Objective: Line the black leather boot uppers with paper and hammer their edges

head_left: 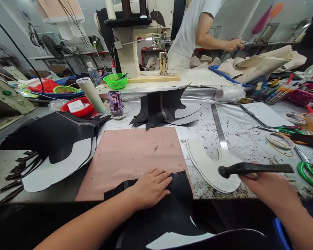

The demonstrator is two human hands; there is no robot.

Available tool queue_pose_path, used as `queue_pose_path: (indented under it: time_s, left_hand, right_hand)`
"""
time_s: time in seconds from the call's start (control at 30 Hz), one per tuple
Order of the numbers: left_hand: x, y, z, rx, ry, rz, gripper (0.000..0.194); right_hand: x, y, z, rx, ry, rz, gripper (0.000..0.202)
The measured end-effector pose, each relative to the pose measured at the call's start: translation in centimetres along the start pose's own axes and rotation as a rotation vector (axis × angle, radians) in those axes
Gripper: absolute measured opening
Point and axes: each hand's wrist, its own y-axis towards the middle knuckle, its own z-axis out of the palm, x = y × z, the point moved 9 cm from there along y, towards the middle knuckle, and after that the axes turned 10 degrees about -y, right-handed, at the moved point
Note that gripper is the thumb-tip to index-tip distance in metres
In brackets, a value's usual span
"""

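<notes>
**Flat hand on black leather, hammer raised at the right**

Fingers point(163, 177) of the left hand point(149, 187) lie spread and flat, pressing down on a black, curved-cut piece of leather point(177, 208) whose far edge rests on a pink rectangular cutting mat point(135, 152); the rest of the piece hangs over the near edge of the speckled grey worktable point(237, 135) toward the person. The right hand point(266, 185) is closed around the handle of a black hammer point(253, 169), held level above a stack of white curved pattern pieces point(211, 166), its head pointing left toward the leather. How tightly those fingers wrap the handle cannot be told, since the back of the hand hides them.

Judging by this, the step in hand looks like pounding the leather's edge flat on the mat. A strike would call for the hammer to travel left and come down beside the pressing fingers, not on them, with the leather kept from sliding.

Well apart lie a steel ruler point(219, 126), green-handled scissors point(309, 173), and folded black pieces point(161, 107). Across the table another person in a white shirt point(190, 27) works at a bench.
</notes>
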Motion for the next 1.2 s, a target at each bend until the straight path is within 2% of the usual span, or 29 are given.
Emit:
queue_pose_path:
  time_s: [0.07,0.17,0.23,0.3,0.37,0.43,0.5,0.67,0.8,0.93,1.03,1.2]
  left_hand:
    - [0.1,1.5,-0.5,-0.004,-0.001,-0.006,0.025]
    - [0.5,3.2,-0.6,0.027,-0.057,0.007,0.012]
    - [1.1,3.8,-0.8,-0.019,-0.152,-0.022,0.01]
    - [1.8,3.9,-1.1,-0.11,-0.248,-0.068,0.019]
    - [2.3,3.8,-1.1,-0.177,-0.303,-0.099,0.023]
    - [2.5,3.8,-0.9,-0.2,-0.343,-0.123,0.02]
    - [2.7,4.0,-0.7,-0.192,-0.386,-0.137,0.014]
    - [3.4,4.3,-1.1,-0.209,-0.384,-0.162,0.012]
    - [3.0,4.7,-1.6,-0.229,-0.272,-0.092,0.007]
    - [0.7,5.1,-1.7,-0.205,0.018,0.105,0.019]
    - [-0.6,5.2,-1.3,-0.21,0.133,0.215,0.021]
    - [0.6,5.2,-0.9,-0.274,0.142,0.11,0.021]
  right_hand:
    - [5.7,-0.8,-0.8,0.091,0.061,-0.237,0.01]
    - [13.0,-2.4,-1.8,0.219,-0.047,-0.532,0.005]
    - [16.5,-3.4,-2.3,0.239,-0.126,-0.706,0.004]
    - [18.6,-4.1,-2.6,0.241,-0.112,-0.826,0.008]
    - [19.3,-4.2,-2.7,0.258,-0.065,-0.848,0.01]
    - [19.2,-4.0,-2.4,0.282,-0.055,-0.812,0.011]
    - [18.7,-3.5,-2.1,0.292,-0.093,-0.747,0.012]
    - [17.7,-1.4,-1.8,0.215,-0.172,-0.555,0.015]
    - [19.0,-1.6,-0.8,0.274,-0.254,-0.615,0.013]
    - [20.2,-2.5,-1.0,0.284,-0.293,-0.666,0.013]
    - [20.4,-2.9,-1.0,0.315,-0.301,-0.667,0.012]
    - [20.7,-3.0,-0.8,0.327,-0.318,-0.678,0.013]
